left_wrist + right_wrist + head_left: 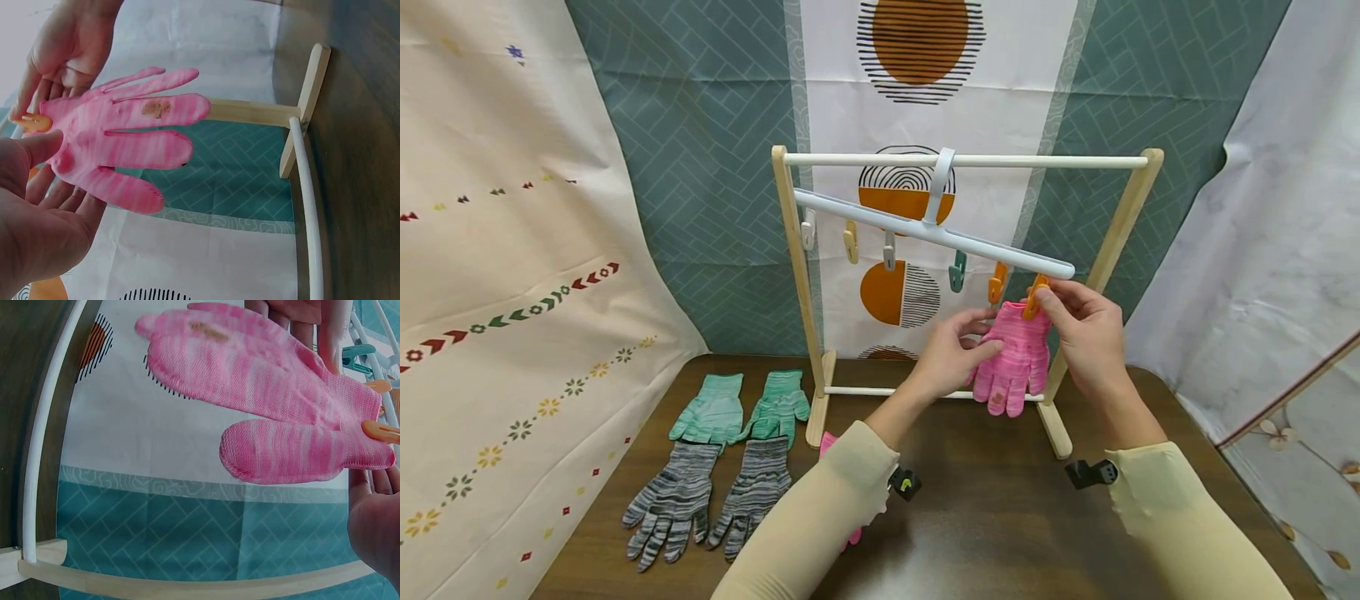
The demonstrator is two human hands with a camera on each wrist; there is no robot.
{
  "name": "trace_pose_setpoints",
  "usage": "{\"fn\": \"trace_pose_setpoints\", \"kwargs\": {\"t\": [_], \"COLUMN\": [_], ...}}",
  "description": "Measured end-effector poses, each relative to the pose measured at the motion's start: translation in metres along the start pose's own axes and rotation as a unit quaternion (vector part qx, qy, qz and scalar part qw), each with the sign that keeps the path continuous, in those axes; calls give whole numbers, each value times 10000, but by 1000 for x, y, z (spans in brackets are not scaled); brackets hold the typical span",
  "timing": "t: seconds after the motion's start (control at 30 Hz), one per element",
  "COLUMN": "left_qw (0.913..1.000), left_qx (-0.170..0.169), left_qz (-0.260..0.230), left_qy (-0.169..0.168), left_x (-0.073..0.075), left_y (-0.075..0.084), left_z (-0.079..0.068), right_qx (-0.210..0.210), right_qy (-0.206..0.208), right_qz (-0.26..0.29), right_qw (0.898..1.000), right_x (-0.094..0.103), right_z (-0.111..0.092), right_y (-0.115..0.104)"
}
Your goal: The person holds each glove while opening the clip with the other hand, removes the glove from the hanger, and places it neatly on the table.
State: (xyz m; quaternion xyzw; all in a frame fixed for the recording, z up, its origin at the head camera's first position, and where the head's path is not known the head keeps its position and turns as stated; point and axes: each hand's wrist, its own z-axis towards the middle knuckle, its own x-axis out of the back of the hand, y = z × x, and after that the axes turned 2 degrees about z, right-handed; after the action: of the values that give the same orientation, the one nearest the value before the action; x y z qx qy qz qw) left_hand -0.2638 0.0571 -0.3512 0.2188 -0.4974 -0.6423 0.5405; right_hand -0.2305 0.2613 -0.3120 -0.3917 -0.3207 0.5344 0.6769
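Note:
A pink knitted glove point(1017, 362) with a brownish stain hangs fingers down below the low right end of a tilted white hanger point(880, 218). My left hand point(951, 357) holds its side, the thumb point(44, 147) in front and the fingers behind. My right hand point(1088, 333) pinches an orange clip point(1036, 298) at the glove's cuff. In the right wrist view the clip's jaws are over the cuff point(365, 406). Beside it another orange clip point(997, 283) hangs from the hanger.
The hanger hooks over the top bar of a wooden rack point(808, 275). More clips, one of them green point(957, 272), line the hanger. On the brown table point(970, 517) lie mint gloves point(711, 408), grey striped gloves point(677, 496) and a pink glove point(828, 443) partly behind my left sleeve.

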Motion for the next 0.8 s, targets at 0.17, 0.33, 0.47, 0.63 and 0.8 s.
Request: {"fn": "trace_pose_setpoints", "kwargs": {"t": [0.17,0.33,0.47,0.63,0.8], "left_qw": [9998,9998,9996,9992,9991], "left_qx": [188,131,185,298,333], "left_qz": [-9,-151,-170,-234,-256], "left_qy": [-20,53,101,112,102], "left_x": [-3,-6,-7,-8,-8], "left_y": [4,7,8,9,8], "left_z": [-1,0,0,-2,-2], "right_qx": [3,136,259,333,372], "right_qy": [55,102,63,23,47], "right_qz": [-50,139,350,435,502], "right_qw": [10000,9998,9990,9985,9980], "right_x": [-1,-2,-2,-2,-3], "right_z": [-1,0,1,0,1], "right_y": [0,1,2,2,2]}}
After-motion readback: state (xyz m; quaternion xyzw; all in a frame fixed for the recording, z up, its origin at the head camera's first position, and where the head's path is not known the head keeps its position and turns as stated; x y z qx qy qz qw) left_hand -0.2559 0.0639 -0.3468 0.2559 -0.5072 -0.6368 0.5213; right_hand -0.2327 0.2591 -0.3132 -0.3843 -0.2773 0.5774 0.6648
